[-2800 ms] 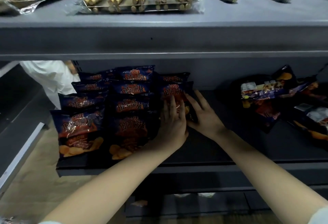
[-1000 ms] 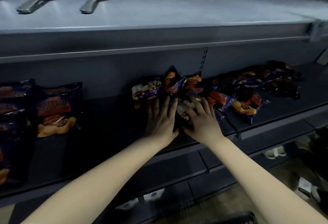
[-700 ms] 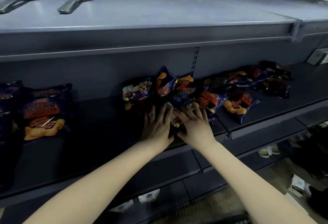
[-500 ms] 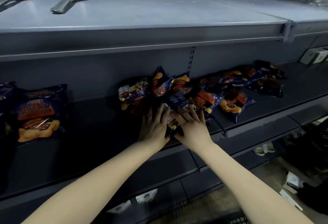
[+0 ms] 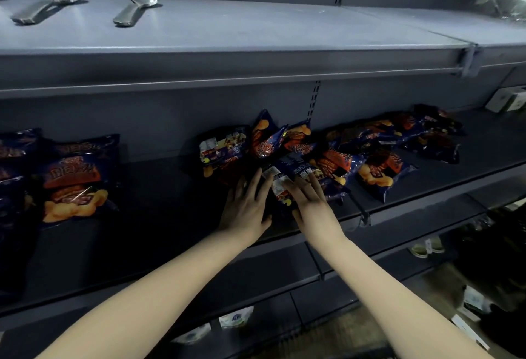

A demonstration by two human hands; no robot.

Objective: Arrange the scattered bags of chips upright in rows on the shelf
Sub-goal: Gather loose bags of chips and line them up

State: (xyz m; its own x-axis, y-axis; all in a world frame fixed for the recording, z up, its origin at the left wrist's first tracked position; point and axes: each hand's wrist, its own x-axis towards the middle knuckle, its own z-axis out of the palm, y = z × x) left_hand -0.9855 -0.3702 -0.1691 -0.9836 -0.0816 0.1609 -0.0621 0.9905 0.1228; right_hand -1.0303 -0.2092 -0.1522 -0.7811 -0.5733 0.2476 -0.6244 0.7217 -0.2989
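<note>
Left hand [image 5: 246, 207] and right hand [image 5: 310, 205] press straight, slightly spread fingers against the flat bag [image 5: 280, 185] near the shelf [image 5: 159, 216] front edge, so an even squeeze from both sides should stand it upright.

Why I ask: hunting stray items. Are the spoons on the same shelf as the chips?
No, the spoons lie on the upper shelf, while the chips sit on the lower shelf.

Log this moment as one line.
left hand open | right hand open | both on front bag | pile unsorted | row upright

shop, gondola shelving [image 5: 256, 65], stocked chip bags [image 5: 76, 179]
</note>
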